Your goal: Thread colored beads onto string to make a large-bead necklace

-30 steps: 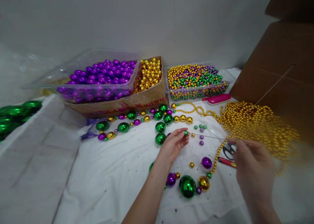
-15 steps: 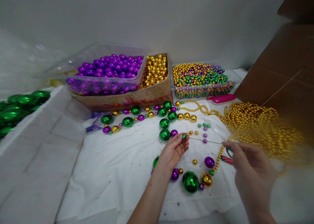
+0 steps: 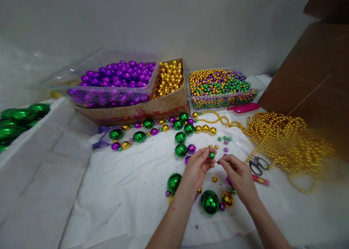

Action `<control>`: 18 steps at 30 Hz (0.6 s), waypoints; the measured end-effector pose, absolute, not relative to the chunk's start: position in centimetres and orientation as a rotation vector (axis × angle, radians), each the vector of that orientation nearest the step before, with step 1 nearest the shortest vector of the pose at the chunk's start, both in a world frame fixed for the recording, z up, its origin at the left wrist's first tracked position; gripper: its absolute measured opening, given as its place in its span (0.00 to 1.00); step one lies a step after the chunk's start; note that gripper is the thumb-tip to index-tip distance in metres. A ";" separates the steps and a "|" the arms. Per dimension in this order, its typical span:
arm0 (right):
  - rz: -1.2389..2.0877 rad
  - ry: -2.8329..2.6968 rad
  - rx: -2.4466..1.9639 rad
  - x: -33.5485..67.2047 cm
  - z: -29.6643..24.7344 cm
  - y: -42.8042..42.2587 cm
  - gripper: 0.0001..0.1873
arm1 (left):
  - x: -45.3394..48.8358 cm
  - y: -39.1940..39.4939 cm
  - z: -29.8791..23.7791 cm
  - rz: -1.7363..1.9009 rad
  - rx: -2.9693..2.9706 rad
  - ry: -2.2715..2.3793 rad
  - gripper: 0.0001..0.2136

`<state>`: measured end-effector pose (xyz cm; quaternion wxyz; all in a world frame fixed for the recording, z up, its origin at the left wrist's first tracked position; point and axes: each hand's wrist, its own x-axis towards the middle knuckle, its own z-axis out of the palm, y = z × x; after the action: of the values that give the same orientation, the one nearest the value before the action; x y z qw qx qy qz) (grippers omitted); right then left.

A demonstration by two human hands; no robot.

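A small green bead [image 3: 212,155] is pinched in the fingertips of my left hand [image 3: 198,167]. Close beside it, to the right, my right hand [image 3: 236,174] has thumb and finger closed on a thin thread that runs to the bead. Below both hands lies a large green bead [image 3: 209,202], in a row with a gold bead [image 3: 228,199] and small purple ones. Loose small purple and green beads [image 3: 225,137] rest just beyond my fingers. My left forearm partly covers another big green bead [image 3: 174,182].
Behind stand a clear tub of purple beads [image 3: 120,78], a carton [image 3: 171,105] with gold beads and a tub of small mixed beads [image 3: 220,87]. A beaded strand [image 3: 139,136] lies on the white cloth [image 3: 122,190]. Gold bead strings [image 3: 286,139] and scissors [image 3: 259,165] lie right.
My right hand has come leftward from far out on the stretched thread to right beside the green bead. The scissors now show fully. My left hand still holds the bead.
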<state>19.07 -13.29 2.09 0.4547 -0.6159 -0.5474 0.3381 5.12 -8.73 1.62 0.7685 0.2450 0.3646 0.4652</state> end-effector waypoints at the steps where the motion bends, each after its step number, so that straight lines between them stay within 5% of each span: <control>1: 0.751 -1.450 -1.554 19.3 2.0 -13.0 0.11 | 5.2 -8.6 1.8 1.021 0.626 0.858 0.11; 5: 0.444 -1.697 -1.598 20.0 2.6 -12.2 0.16 | 5.1 -8.1 2.8 1.013 0.906 0.983 0.15; 13: 1.045 -1.044 -1.400 20.0 2.0 -11.6 0.10 | 5.4 -6.4 2.7 0.859 1.001 0.877 0.14; 18: 0.967 -0.618 -1.334 21.3 1.3 -12.0 0.13 | 5.2 -1.1 1.4 0.976 1.635 1.248 0.11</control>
<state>21.32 -12.03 1.26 0.6375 -0.5841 -0.2705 0.4234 5.21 -1.08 1.44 0.4189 0.6520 0.4978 0.3894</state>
